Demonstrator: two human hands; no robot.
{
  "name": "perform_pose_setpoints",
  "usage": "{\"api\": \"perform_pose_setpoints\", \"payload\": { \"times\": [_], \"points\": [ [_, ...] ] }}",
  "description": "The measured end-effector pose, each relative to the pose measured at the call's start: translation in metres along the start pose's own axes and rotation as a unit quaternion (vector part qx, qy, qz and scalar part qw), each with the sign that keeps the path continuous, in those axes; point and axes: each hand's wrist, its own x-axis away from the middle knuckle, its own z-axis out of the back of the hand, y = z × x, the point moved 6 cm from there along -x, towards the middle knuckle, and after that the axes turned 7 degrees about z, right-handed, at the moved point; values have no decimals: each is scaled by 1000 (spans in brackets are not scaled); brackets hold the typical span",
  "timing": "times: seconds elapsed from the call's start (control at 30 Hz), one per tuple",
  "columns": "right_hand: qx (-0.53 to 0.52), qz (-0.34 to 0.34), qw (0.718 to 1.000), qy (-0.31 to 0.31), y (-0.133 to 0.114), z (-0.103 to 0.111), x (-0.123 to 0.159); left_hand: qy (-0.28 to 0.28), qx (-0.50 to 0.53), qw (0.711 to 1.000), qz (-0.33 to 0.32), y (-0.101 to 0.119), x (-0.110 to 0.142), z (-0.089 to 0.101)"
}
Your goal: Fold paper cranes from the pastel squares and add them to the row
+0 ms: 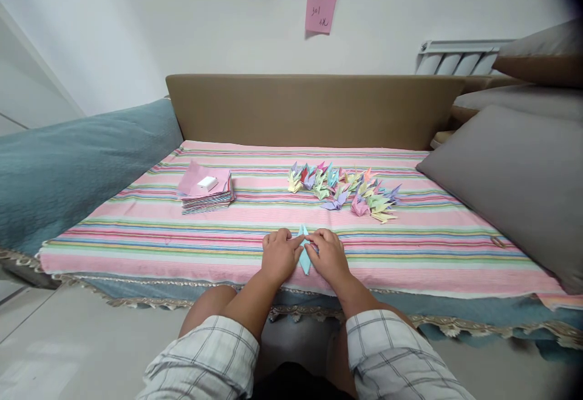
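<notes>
A light blue piece of folded origami paper [305, 263], long and diamond-shaped, lies on the striped cloth in front of me. My left hand [279, 255] is at its left edge, fingers curled, with thumb and index finger against the paper. On the opposite edge, my right hand [328, 257] touches it with thumb and fingertips, its other fingers bent. Both hands rest low on the cloth, and parts of the paper are hidden under the fingertips. Beyond them lies a group of folded paper cranes [337, 196] in several colours.
A stack of coloured paper sheets [207, 201] with a small white block [207, 183] on top sits at the left. Grey cushions [510, 175] are piled on the right. The striped cloth [136, 254] covers a sofa seat with a brown backrest [310, 111] and blue-covered arm [91, 163].
</notes>
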Motion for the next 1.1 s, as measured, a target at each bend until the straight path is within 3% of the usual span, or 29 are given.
{"api": "perform_pose_setpoints", "payload": {
  "times": [0.27,0.8,0.93,1.1],
  "points": [
    [42,-17,999,-16,0,-2,0,-33,-12,999,6,0,-4,2],
    [69,-32,991,-109,13,-13,-14,-116,-37,992,-37,-1,-30,5],
    [68,-13,992,-103,13,-13,-13,-99,-18,994,-48,-6,-27,5],
    [28,31,998,-40,7,-4,-8,-16,69,990,-118,-5,-13,10]
  ]
}}
